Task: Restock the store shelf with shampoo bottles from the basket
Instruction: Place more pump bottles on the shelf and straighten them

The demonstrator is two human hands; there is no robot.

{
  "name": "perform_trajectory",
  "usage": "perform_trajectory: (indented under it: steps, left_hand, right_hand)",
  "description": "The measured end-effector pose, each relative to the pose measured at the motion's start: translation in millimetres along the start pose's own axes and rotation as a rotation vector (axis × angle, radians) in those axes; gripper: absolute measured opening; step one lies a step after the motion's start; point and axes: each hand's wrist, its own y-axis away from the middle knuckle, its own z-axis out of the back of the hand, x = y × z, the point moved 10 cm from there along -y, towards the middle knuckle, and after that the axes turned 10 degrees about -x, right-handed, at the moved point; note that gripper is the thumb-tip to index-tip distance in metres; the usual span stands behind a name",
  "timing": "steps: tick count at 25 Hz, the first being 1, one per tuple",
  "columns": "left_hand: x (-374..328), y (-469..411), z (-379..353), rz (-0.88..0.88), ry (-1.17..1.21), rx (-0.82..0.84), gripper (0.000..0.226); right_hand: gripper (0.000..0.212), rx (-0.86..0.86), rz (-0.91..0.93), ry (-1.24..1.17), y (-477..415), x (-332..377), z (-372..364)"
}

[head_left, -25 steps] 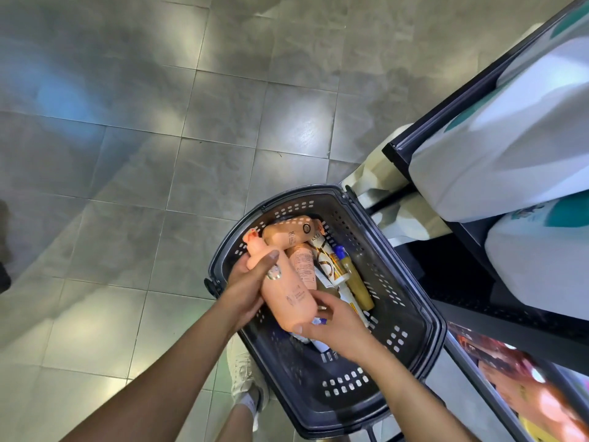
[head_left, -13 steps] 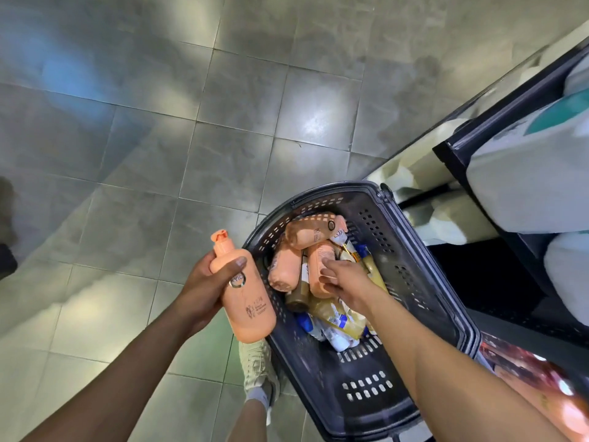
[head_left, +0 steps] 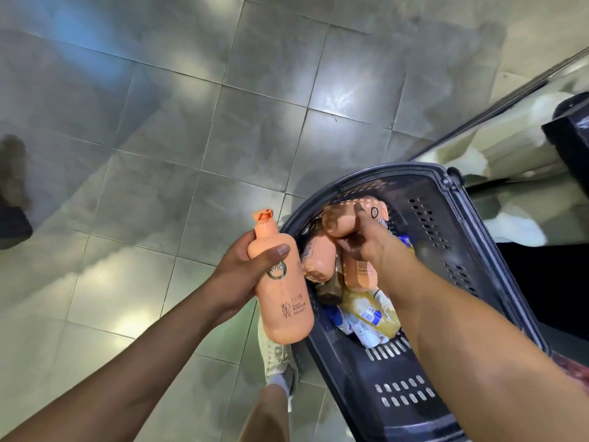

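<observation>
Left hand (head_left: 236, 275) holds peach shampoo bottle (head_left: 282, 291), pump cap up, slightly tilted, just left of dark basket (head_left: 430, 224). Right hand (head_left: 366, 247) reaches inside basket, thumb and fingers round second peach bottle (head_left: 339, 221) atop pile of lying bottles. Grey tiled floor (head_left: 159, 122) below, pale shoe (head_left: 275, 355) beside basket.

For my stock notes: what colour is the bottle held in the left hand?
Peach-orange bottle, cap included, seen clearly in the head view.

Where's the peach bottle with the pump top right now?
In the head view, left of centre, the left hand grips the peach pump bottle over the tiled floor, just left of the dark basket.
</observation>
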Motion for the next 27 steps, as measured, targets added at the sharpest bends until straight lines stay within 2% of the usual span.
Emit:
perform_trajectory:
  steps: [3, 6, 11, 13, 17, 19, 20, 25, 27]
  left_hand:
    - [-2.8, 2.0, -1.9, -0.008, -0.021, -0.01, 0.066]
    - [-5.2, 5.4, -4.6, -0.022, -0.081, -0.02, 0.077]
    - [-27.7, 25.6, -18.0, -0.055, -0.193, -0.015, 0.055]
    - [-49.6, 38.2, -29.8, -0.074, -0.238, 0.021, 0.054]
    - [-119.0, 72.3, -69.6, -0.183, -0.349, 0.114, 0.063]
    - [-160.0, 97.2, -97.2, -0.251, -0.385, 0.176, 0.063]
    - [-178.0, 111.0, -110.8, -0.273, -0.399, 0.205, 0.062]
    - [-248.9, 186.9, -175.2, -0.42, -0.429, 0.302, 0.068]
    - [-268.4, 228.8, -198.2, -0.486, -0.431, 0.346, 0.063]
  right_hand:
    - [0.047, -0.008, -0.001, 0.012, 9.5, 1.3, 13.1]
    - [0.05, -0.016, 0.044, 0.064, 28.9, -10.6, 34.4]
    - [0.057, -0.062, 0.221, 0.246, 84.7, -28.3, 94.4]
    - [0.059, -0.082, 0.325, 0.327, 118.5, -27.3, 117.6]
    - [0.049, -0.156, 0.58, 0.442, 213.2, 4.8, 160.5]
    - [0.065, -0.21, 0.712, 0.511, 260.3, 23.9, 184.1]
    - [0.07, -0.232, 0.765, 0.521, 281.8, 31.9, 196.1]
    - [0.063, -0.255, 1.0, 0.488, 400.1, 64.9, 240.9]
    - [0.062, -0.279, 1.086, 0.502, 443.5, 71.2, 262.7]
